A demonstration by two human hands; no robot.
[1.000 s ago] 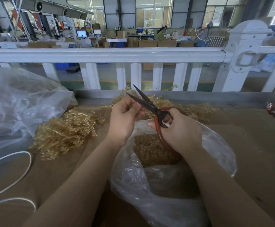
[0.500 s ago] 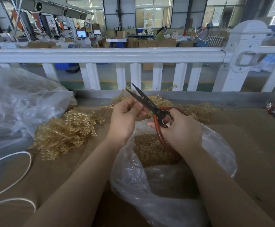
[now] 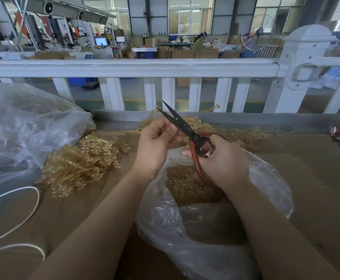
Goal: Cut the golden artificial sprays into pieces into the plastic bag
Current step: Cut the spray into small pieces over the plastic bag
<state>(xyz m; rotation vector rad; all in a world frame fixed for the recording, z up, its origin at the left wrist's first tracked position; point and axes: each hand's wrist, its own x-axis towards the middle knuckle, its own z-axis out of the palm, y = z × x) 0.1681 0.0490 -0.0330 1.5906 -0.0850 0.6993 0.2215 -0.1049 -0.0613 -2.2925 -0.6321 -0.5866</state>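
Right hand (image 3: 224,158) grips scissors (image 3: 182,126), blades pointing up-left, away.

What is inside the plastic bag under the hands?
The bag holds a heap of short golden pieces. The right hand and crumpled plastic hide how deep it goes.
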